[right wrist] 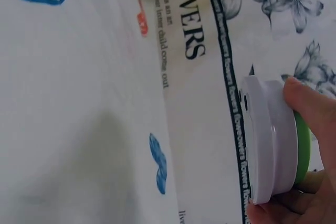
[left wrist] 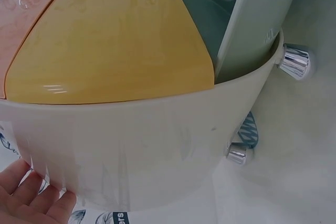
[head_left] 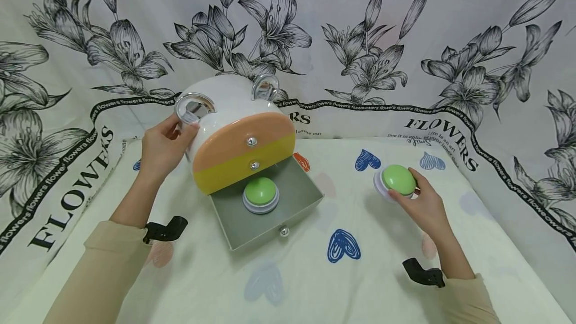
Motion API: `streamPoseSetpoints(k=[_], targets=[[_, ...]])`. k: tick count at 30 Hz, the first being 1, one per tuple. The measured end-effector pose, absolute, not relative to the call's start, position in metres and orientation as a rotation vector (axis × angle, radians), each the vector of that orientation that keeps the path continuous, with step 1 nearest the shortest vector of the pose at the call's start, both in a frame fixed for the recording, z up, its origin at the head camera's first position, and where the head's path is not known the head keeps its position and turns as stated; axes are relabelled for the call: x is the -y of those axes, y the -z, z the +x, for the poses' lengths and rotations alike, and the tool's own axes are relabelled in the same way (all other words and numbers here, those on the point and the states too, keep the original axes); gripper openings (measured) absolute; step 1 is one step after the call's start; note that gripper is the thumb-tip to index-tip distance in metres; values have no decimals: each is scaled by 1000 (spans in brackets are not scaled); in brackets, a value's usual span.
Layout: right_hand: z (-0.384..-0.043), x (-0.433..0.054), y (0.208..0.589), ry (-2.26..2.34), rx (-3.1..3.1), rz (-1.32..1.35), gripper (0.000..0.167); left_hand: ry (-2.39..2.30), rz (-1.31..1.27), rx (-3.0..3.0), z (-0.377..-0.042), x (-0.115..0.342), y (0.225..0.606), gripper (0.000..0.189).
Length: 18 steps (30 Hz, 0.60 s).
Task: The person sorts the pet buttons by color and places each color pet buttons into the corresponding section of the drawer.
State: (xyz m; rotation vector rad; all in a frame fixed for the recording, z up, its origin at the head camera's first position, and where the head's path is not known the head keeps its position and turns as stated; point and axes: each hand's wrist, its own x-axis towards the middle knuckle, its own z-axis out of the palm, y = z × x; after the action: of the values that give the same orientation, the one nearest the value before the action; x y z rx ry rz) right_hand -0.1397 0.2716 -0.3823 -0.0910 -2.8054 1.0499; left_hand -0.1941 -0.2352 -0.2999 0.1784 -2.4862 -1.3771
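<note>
A white rounded cabinet (head_left: 220,95) with two silver ring-shaped ears stands on the cloth. Its front has an orange drawer (head_left: 238,139), a yellow drawer (head_left: 234,171) and a pulled-out grey-green drawer (head_left: 297,199). In that drawer lies a round push button (head_left: 261,192) with a green dome and white base. My left hand (head_left: 164,146) holds the cabinet's left side, thumb by the ear and fingertips against the wall in the left wrist view. Over at the right, my right hand (head_left: 425,199) grips a second green push button (head_left: 398,180) by its white rim, above the cloth.
A white cloth with printed hearts (head_left: 344,246) covers the table. Behind it hangs a floral cloth (head_left: 360,64) with a black lettered border. The open drawer's silver knob (head_left: 284,231) juts toward the front.
</note>
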Motion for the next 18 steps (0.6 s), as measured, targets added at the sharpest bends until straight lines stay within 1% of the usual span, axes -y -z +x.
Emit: streamPoseSetpoints(k=[9, 18], targets=[[-148, -232, 378, -1067, 2782, 98, 87, 1392, 201, 2494, -194, 236, 300, 68], [-154, -189, 366, -1111, 2810, 280, 82, 1402, 200, 2487, -194, 235, 299, 67]])
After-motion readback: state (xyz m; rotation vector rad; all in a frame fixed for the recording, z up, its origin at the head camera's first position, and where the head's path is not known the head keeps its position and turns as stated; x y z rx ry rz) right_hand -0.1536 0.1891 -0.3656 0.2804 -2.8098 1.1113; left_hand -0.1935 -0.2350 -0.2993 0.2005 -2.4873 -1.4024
